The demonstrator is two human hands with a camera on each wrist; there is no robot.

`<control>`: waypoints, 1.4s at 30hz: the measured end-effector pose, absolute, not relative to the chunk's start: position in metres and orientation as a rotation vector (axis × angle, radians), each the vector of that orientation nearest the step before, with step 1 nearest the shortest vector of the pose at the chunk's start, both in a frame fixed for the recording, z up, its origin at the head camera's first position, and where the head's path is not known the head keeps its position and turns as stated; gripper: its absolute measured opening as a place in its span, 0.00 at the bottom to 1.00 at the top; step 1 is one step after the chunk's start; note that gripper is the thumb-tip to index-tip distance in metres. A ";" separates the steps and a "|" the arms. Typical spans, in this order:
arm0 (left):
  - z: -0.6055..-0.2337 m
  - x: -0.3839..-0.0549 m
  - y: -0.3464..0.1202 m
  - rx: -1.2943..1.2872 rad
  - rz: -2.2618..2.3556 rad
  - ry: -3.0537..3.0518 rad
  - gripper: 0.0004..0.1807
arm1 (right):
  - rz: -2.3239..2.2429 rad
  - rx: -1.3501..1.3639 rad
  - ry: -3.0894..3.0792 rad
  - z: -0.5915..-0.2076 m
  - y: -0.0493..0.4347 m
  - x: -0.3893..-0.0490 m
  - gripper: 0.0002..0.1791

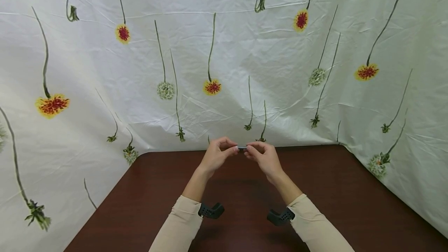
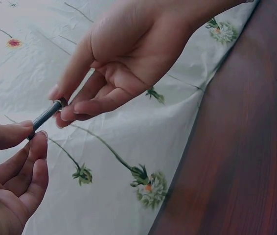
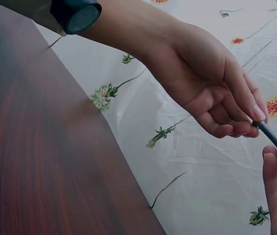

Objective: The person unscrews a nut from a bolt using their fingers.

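Between both hands, raised above the far part of the table, is a grey threaded bolt [image 1: 242, 147]. My left hand [image 1: 216, 155] pinches one end of it with thumb and fingertips, and my right hand [image 1: 268, 159] pinches the other. Close up in the left wrist view, the bolt [image 2: 46, 115] slants between the two hands, its thread bare in the middle. Each end of the bolt [image 3: 269, 134] has a dark, wider piece, partly covered by fingertips; which is the head and which a nut I cannot tell.
A dark reddish-brown table [image 1: 231, 193] lies below the hands. Behind it and along both sides hangs a white cloth [image 1: 231, 49] printed with flowers, reaching the table's far edge. Black wrist-worn devices [image 1: 211, 210] sit on both forearms, over beige sleeves.
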State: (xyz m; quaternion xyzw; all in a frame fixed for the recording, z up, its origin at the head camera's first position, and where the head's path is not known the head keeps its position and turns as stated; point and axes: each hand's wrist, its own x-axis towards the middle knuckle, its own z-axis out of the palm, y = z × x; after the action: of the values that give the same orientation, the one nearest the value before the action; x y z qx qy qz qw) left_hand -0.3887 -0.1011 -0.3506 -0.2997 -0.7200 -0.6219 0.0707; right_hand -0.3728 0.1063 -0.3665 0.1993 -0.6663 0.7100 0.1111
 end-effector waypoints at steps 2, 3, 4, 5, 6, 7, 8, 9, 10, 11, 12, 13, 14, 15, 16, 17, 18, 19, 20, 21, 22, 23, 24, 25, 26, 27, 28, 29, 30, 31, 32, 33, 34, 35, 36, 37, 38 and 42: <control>-0.351 -0.389 -0.101 -0.901 -1.867 -2.169 0.08 | 2.070 0.601 -1.968 -0.366 0.107 -0.372 0.13; -0.351 -0.389 -0.101 -0.900 -1.866 -2.171 0.08 | 2.058 0.615 -1.973 -0.365 0.107 -0.372 0.13; -0.351 -0.389 -0.101 -0.900 -1.863 -2.174 0.08 | 2.049 0.631 -1.974 -0.365 0.108 -0.371 0.14; -0.351 -0.389 -0.101 -0.903 -1.861 -2.176 0.08 | 2.049 0.644 -1.971 -0.365 0.108 -0.371 0.16; -0.351 -0.389 -0.101 -0.906 -1.860 -2.175 0.08 | 2.056 0.653 -1.965 -0.365 0.108 -0.371 0.17; -0.351 -0.389 -0.101 -0.909 -1.860 -2.176 0.09 | 2.061 0.658 -1.962 -0.365 0.108 -0.371 0.18; -0.351 -0.389 -0.101 -0.911 -1.860 -2.175 0.09 | 2.073 0.655 -1.955 -0.366 0.107 -0.371 0.19; -0.351 -0.390 -0.101 -0.909 -1.861 -2.176 0.08 | 2.093 0.649 -1.942 -0.366 0.107 -0.371 0.19; -0.351 -0.390 -0.101 -0.909 -1.860 -2.177 0.08 | 2.115 0.635 -1.931 -0.366 0.107 -0.371 0.18; -0.352 -0.390 -0.101 -0.907 -1.862 -2.178 0.08 | 2.134 0.615 -1.922 -0.366 0.106 -0.371 0.17; -0.352 -0.390 -0.101 -0.904 -1.865 -2.180 0.07 | 2.145 0.599 -1.919 -0.366 0.106 -0.371 0.16; -0.352 -0.390 -0.101 -0.900 -1.865 -2.182 0.07 | 2.156 0.587 -1.913 -0.366 0.106 -0.371 0.15; -0.352 -0.391 -0.101 -0.897 -1.864 -2.183 0.07 | 2.164 0.578 -1.909 -0.365 0.105 -0.370 0.14; -0.352 -0.391 -0.101 -0.896 -1.865 -2.184 0.06 | 2.163 0.575 -1.910 -0.365 0.105 -0.370 0.13; -0.352 -0.391 -0.101 -0.897 -1.867 -2.183 0.06 | 2.156 0.575 -1.918 -0.364 0.106 -0.370 0.13; -0.352 -0.391 -0.102 -0.897 -1.872 -2.179 0.06 | 2.146 0.586 -1.925 -0.364 0.106 -0.370 0.13; -0.353 -0.391 -0.102 -0.898 -1.873 -2.177 0.06 | 2.139 0.603 -1.928 -0.364 0.106 -0.370 0.14; -0.353 -0.391 -0.102 -0.900 -1.872 -2.174 0.06 | 2.131 0.620 -1.931 -0.364 0.107 -0.370 0.15; -0.353 -0.390 -0.102 -0.905 -1.870 -2.170 0.06 | 2.124 0.632 -1.935 -0.364 0.107 -0.370 0.16; -0.353 -0.391 -0.102 -0.904 -1.874 -2.169 0.07 | 2.126 0.640 -1.933 -0.365 0.107 -0.370 0.18; -0.353 -0.391 -0.102 -0.903 -1.877 -2.166 0.08 | 2.134 0.638 -1.929 -0.365 0.107 -0.370 0.19; -0.353 -0.391 -0.102 -0.901 -1.878 -2.164 0.08 | 2.141 0.632 -1.922 -0.366 0.107 -0.371 0.19; -0.353 -0.391 -0.102 -0.897 -1.875 -2.164 0.08 | 2.152 0.619 -1.916 -0.366 0.106 -0.371 0.18; -0.352 -0.390 -0.102 -0.896 -1.875 -2.161 0.09 | 2.163 0.603 -1.911 -0.366 0.106 -0.371 0.17; -0.352 -0.391 -0.101 -0.893 -1.876 -2.160 0.09 | 2.178 0.586 -1.903 -0.367 0.106 -0.372 0.16; -0.352 -0.391 -0.101 -0.889 -1.880 -2.159 0.09 | 2.189 0.572 -1.897 -0.367 0.105 -0.372 0.15; -0.352 -0.391 -0.101 -0.887 -1.876 -2.159 0.08 | 2.193 0.562 -1.895 -0.367 0.105 -0.372 0.13; -0.352 -0.391 -0.101 -0.887 -1.873 -2.159 0.08 | 2.190 0.563 -1.898 -0.366 0.105 -0.372 0.12; -0.352 -0.391 -0.101 -0.886 -1.873 -2.161 0.07 | 2.182 0.567 -1.907 -0.366 0.106 -0.372 0.12; -0.352 -0.391 -0.101 -0.888 -1.871 -2.162 0.07 | 2.173 0.575 -1.916 -0.366 0.107 -0.372 0.12; -0.352 -0.391 -0.101 -0.886 -1.872 -2.164 0.07 | 2.160 0.586 -1.925 -0.366 0.107 -0.372 0.13; -0.352 -0.391 -0.101 -0.884 -1.873 -2.165 0.07 | 2.147 0.598 -1.936 -0.366 0.108 -0.372 0.14; -0.352 -0.391 -0.101 -0.884 -1.876 -2.165 0.07 | 2.138 0.608 -1.945 -0.366 0.108 -0.372 0.16; -0.352 -0.391 -0.101 -0.884 -1.878 -2.166 0.07 | 2.129 0.613 -1.954 -0.367 0.109 -0.372 0.17; -0.352 -0.391 -0.101 -0.885 -1.879 -2.168 0.07 | 2.133 0.612 -1.953 -0.367 0.109 -0.372 0.18; -0.352 -0.391 -0.101 -0.885 -1.880 -2.169 0.07 | 2.142 0.602 -1.948 -0.367 0.109 -0.372 0.18; -0.352 -0.391 -0.101 -0.886 -1.886 -2.168 0.07 | 2.156 0.594 -1.938 -0.367 0.108 -0.372 0.18; -0.352 -0.391 -0.101 -0.895 -1.891 -2.165 0.08 | 2.215 0.547 -1.893 -0.367 0.107 -0.373 0.14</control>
State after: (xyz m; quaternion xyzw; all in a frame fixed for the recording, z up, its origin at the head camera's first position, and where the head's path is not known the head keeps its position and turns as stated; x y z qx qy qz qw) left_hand -0.3914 -0.1007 -0.3524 -0.2965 -0.7176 -0.6268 0.0654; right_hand -0.3732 0.1072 -0.3672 0.1837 -0.6360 0.7443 0.0883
